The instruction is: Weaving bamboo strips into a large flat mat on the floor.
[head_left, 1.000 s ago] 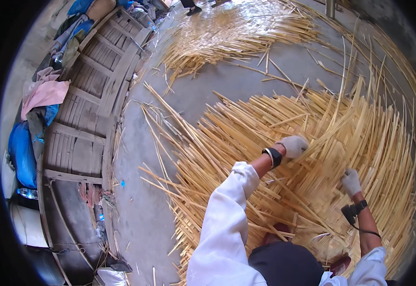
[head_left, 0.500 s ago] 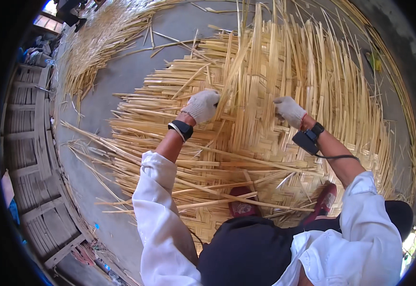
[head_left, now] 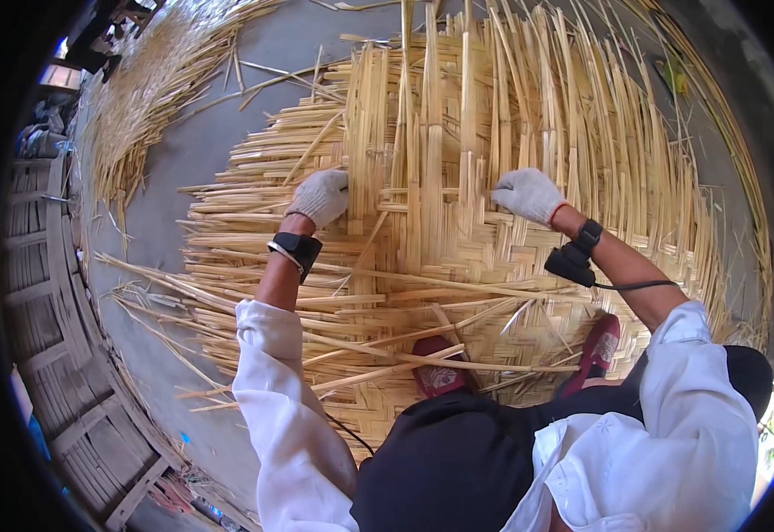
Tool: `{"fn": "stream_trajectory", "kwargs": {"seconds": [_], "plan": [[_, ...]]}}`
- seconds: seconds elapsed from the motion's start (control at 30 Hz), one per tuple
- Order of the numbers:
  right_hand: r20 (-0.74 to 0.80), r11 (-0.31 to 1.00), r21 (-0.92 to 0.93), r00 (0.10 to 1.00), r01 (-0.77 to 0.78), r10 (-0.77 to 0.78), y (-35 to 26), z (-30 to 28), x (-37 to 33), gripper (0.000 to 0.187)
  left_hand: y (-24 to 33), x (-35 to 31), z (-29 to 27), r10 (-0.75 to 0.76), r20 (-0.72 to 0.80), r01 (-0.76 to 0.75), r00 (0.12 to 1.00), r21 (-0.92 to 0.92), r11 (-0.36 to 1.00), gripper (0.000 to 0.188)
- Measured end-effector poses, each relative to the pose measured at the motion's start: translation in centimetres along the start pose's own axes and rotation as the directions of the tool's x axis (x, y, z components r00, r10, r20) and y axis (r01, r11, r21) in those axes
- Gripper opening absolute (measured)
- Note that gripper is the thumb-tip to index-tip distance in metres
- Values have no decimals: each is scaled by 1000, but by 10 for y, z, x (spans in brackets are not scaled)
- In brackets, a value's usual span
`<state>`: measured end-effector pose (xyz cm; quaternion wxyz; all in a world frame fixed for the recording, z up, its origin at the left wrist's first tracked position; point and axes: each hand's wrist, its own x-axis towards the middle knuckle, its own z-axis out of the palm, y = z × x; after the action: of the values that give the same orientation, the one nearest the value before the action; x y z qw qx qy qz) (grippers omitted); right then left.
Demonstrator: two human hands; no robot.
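Observation:
A partly woven mat (head_left: 422, 239) of flattened pale-yellow cane or bamboo strips lies under both hands. White knitted gloves cover them. My left hand (head_left: 320, 197) is closed at the left edge of a band of lengthwise strips (head_left: 367, 133), its fingertips partly hidden against them. My right hand (head_left: 529, 195) is curled in a pinch beside the near end of a lengthwise strip (head_left: 502, 133); the exact contact is hard to see. Between the hands, several lengthwise strips lie across crosswise strips (head_left: 263, 164) whose loose ends reach out to the left.
My feet in red shoes (head_left: 440, 368) rest on the woven part. Loose strips (head_left: 387, 355) cross it nearby. Another spread of strips (head_left: 165, 80) lies far left on the grey floor. A slatted wooden frame (head_left: 59, 293) stands left; long canes (head_left: 733, 133) line the right wall.
My left hand has moved left, and lengthwise strips that were slanted and bunched beside it now lie straighter and farther left. My right hand stays close to its place, turned slightly. The view has shifted.

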<state>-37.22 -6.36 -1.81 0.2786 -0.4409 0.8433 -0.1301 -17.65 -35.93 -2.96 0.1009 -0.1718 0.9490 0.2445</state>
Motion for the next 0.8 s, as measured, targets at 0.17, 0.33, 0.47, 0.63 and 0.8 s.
{"fn": "stream_trajectory", "kwargs": {"seconds": [0.17, 0.33, 0.47, 0.63, 0.8], "plan": [[-200, 997, 77, 979, -22, 37, -2, 15, -6, 31, 7, -7, -4, 39, 3, -38, 999, 266, 963, 16], [-41, 998, -54, 999, -32, 30, -12, 24, -5, 25, 7, -18, -7, 85, -11, -80, 996, 228, 970, 17], [-100, 988, -150, 993, 43, -59, -10, 24, -13, 21, 0, -22, -4, 8, 8, -8, 1000, 38, 999, 19], [-284, 998, 18, 957, 66, -58, -10, 32, -24, 16, -6, -26, 3, -57, -10, 57, 998, -18, 998, 19], [-328, 943, -284, 906, 174, -266, -8, 38, -17, 12, -8, -27, 6, -114, -19, 111, 993, -126, 986, 18]]}}
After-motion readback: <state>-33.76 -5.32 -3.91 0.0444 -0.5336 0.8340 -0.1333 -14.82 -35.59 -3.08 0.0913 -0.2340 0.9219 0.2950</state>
